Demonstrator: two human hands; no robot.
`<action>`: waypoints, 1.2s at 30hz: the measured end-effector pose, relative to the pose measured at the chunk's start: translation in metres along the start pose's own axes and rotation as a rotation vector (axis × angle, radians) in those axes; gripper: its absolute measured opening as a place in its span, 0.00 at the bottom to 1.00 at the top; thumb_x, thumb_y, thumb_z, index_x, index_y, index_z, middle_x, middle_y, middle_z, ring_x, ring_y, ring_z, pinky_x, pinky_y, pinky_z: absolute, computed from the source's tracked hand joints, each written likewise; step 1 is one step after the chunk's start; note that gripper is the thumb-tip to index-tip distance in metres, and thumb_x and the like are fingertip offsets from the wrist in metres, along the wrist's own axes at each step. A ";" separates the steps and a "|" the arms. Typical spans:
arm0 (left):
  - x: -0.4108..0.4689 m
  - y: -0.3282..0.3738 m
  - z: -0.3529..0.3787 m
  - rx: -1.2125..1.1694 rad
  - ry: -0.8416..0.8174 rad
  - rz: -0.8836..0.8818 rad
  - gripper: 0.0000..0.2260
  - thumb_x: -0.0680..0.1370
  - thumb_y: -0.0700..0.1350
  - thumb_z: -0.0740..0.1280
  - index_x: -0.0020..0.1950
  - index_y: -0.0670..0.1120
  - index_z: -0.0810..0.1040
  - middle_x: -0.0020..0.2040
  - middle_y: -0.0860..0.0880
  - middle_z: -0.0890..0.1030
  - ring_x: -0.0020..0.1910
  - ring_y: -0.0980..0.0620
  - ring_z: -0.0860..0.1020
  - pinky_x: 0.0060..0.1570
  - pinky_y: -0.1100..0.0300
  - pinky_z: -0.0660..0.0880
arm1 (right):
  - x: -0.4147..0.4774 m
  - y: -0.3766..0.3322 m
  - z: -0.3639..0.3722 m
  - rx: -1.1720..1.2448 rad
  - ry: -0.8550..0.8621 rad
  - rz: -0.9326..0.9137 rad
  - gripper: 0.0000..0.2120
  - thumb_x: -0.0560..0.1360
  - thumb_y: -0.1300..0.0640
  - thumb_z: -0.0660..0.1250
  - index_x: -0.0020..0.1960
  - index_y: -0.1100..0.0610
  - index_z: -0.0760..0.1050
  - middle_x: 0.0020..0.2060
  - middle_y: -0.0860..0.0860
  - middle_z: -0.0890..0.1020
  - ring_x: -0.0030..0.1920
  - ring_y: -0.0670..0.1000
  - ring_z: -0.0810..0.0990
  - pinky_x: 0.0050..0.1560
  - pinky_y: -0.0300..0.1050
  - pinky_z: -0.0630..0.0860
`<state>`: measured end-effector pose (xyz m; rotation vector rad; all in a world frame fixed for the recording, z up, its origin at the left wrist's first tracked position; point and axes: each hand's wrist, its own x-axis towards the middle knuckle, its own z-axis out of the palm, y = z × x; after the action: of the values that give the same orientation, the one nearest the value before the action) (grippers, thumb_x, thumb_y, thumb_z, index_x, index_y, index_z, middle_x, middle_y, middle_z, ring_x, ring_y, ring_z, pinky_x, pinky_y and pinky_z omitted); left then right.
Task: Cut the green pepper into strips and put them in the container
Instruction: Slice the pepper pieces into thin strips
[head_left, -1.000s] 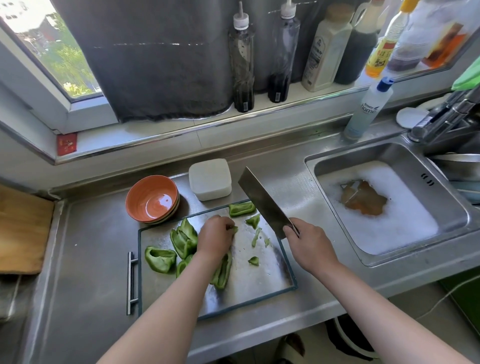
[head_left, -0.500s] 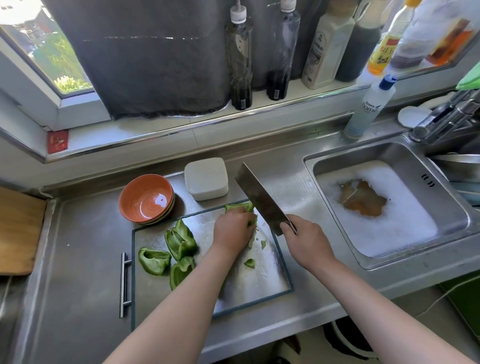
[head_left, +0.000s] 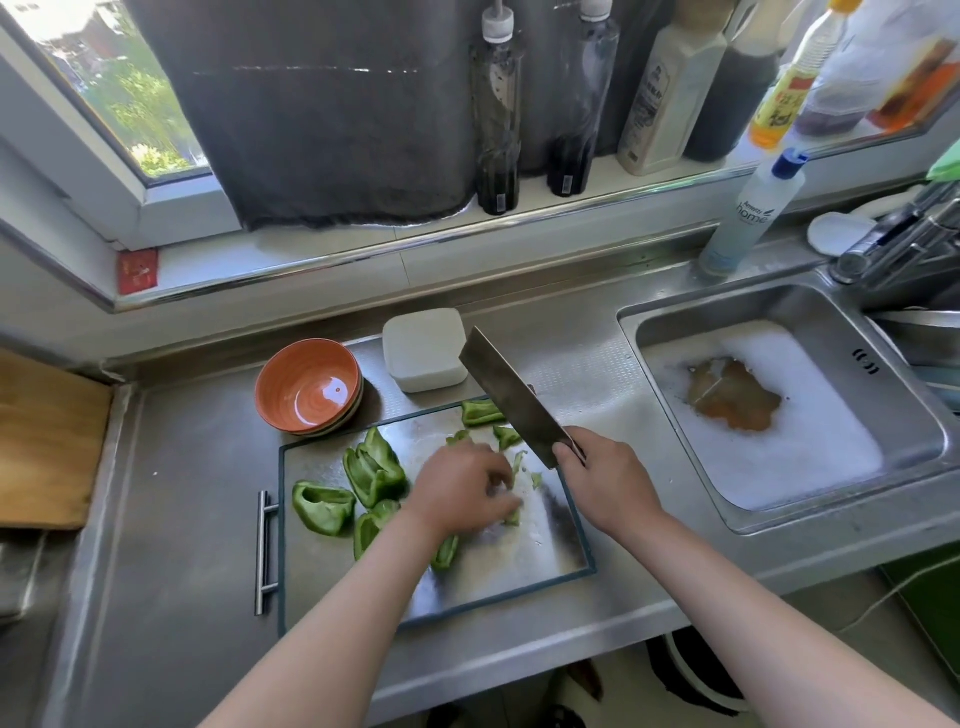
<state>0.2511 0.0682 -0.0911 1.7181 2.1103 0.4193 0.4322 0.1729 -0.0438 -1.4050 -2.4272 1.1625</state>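
Showing a steel cutting board at centre frame on the steel desk. The right hand grasps the handle of a cleaver, whose blade is raised and tilted toward the upper left above the board's far right corner. The left hand lies over the board with its fingers bent down onto small pepper scraps (motion blur hides whether it pinches any). Larger green pepper pieces cluster at the board's left; another lies at its upper edge, just beside the blade. A white container and an orange bowl stand just above the board. A foam-filled sink occupies the right.
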 end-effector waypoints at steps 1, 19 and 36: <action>-0.002 0.004 0.003 0.089 -0.092 0.065 0.14 0.68 0.61 0.69 0.46 0.55 0.82 0.40 0.57 0.80 0.42 0.55 0.74 0.45 0.59 0.72 | -0.001 -0.001 0.000 -0.007 0.001 0.002 0.09 0.83 0.52 0.60 0.47 0.51 0.77 0.34 0.47 0.80 0.38 0.52 0.78 0.41 0.50 0.76; 0.041 0.018 -0.008 0.232 0.032 -0.006 0.15 0.81 0.48 0.62 0.67 0.51 0.78 0.62 0.50 0.78 0.59 0.45 0.77 0.46 0.56 0.71 | -0.005 0.008 -0.009 -0.001 0.069 0.006 0.09 0.83 0.51 0.60 0.49 0.51 0.77 0.34 0.49 0.80 0.36 0.51 0.78 0.38 0.50 0.76; 0.001 -0.036 -0.031 -0.010 0.261 -0.221 0.11 0.75 0.39 0.70 0.57 0.45 0.82 0.54 0.46 0.79 0.54 0.45 0.76 0.48 0.55 0.71 | 0.001 -0.013 0.015 -0.049 -0.042 -0.038 0.09 0.83 0.51 0.60 0.45 0.48 0.74 0.37 0.49 0.80 0.40 0.54 0.78 0.40 0.50 0.76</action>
<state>0.2047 0.0625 -0.0805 1.4693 2.4447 0.6143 0.4158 0.1614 -0.0460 -1.3547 -2.5159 1.1439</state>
